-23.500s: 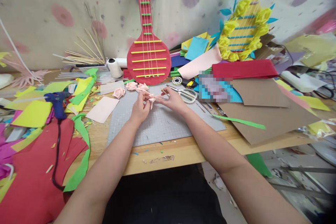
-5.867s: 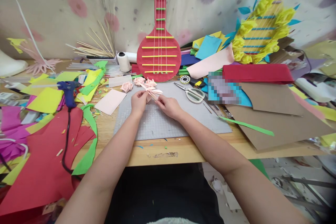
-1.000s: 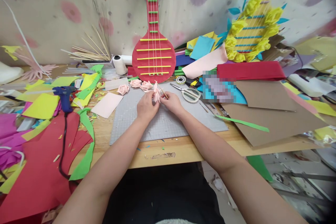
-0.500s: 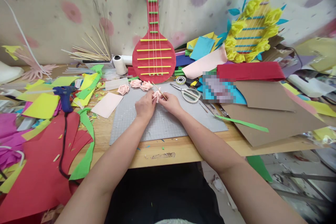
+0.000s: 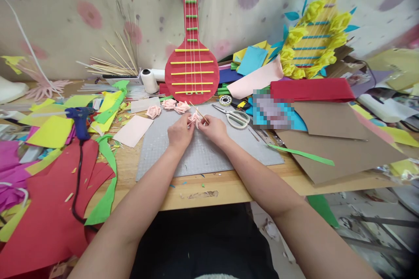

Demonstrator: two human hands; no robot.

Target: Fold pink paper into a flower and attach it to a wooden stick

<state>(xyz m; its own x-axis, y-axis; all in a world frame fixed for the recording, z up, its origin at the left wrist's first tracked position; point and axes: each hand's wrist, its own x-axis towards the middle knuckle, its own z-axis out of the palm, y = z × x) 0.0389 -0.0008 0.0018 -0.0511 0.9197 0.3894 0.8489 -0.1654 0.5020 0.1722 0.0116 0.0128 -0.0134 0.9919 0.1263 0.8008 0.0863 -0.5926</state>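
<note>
Over the grey cutting mat (image 5: pixel 196 157), my left hand (image 5: pixel 180 132) is closed on a pink paper flower (image 5: pixel 195 117), pinching it from the left. My right hand (image 5: pixel 214 130) is closed on a thin wooden stick (image 5: pixel 198 111), which slants up and left across the flower. The fingers of both hands partly hide the flower. Just beyond them lie several finished-looking pink paper flowers (image 5: pixel 182 107) at the mat's far edge. A pair of scissors (image 5: pixel 238 118) with pale handles rests to the right of my right hand.
A red paper-covered instrument model (image 5: pixel 192 74) stands upright behind the mat. A blue glue gun (image 5: pixel 80 121) and red sheets (image 5: pixel 55 196) are at left. Brown cardboard (image 5: pixel 334 152) lies at right, with a green strip (image 5: pixel 303 154) across it. A pink sheet (image 5: pixel 133 130) overlaps the mat.
Both hands stay at nearly the same spot with the flower and stick. My left hand's fingers have shifted very slightly leftward. Nothing else on the table has visibly moved.
</note>
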